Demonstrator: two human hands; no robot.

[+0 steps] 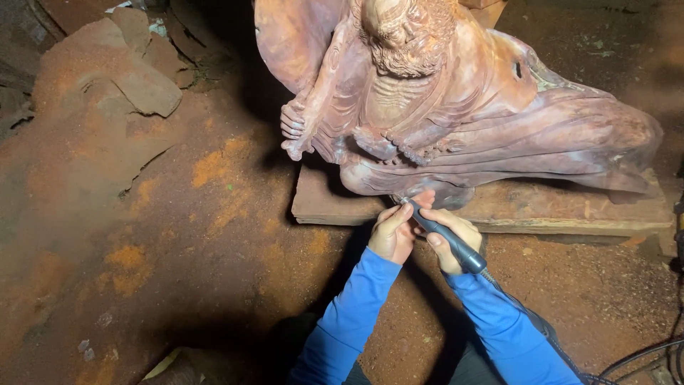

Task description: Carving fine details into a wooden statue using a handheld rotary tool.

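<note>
Left of the wooden plank (335, 203), open dusty floor (178, 249) gives passing room, while the carved wooden statue (456, 107) overhangs the plank's top, and rock slabs (142, 85) block the far left.

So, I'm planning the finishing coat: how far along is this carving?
Beard, ribs, hands and robe folds of the wooden statue look fully shaped. The right hand holds a rotary tool at its lower edge, the left hand steadying. Sawdust coats everything; smoothing remains.
</note>
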